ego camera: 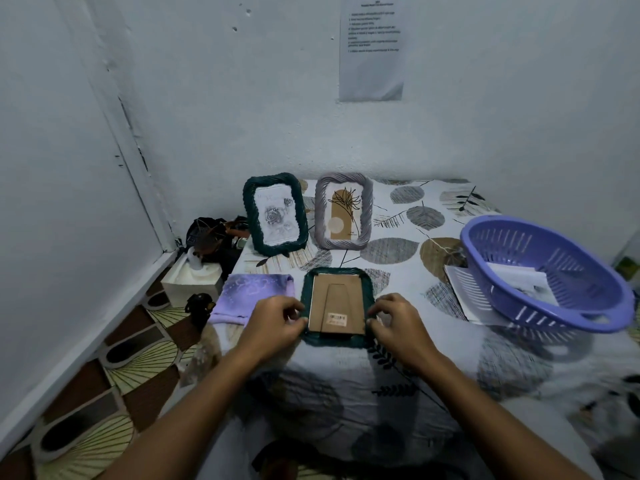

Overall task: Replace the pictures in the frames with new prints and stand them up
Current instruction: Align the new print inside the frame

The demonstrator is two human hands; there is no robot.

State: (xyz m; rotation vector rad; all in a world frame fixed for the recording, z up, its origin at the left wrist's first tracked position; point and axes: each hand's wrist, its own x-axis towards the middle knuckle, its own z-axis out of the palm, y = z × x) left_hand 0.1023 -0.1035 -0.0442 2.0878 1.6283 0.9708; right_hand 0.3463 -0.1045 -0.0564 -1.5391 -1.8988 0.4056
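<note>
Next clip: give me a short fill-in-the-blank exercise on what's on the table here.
1. The frame lying face-down between both hands has a ____ rim.
2. ____ frames stand upright at the back.
3. The lilac basket holds ____.
4. The cloth left of the face-down frame is ____.

Missing words: green; two; papers; purple

A purple colander basket (545, 275) sits tilted on the leaf-patterned cloth (408, 251) — landmark for the rest. Well left of it lies a folded lilac cloth (254, 296); further left, off the cloth's edge, a white box (192, 282) and dark clutter (214, 237). Above it — a printed sheet (372, 46) on the wall.
</note>
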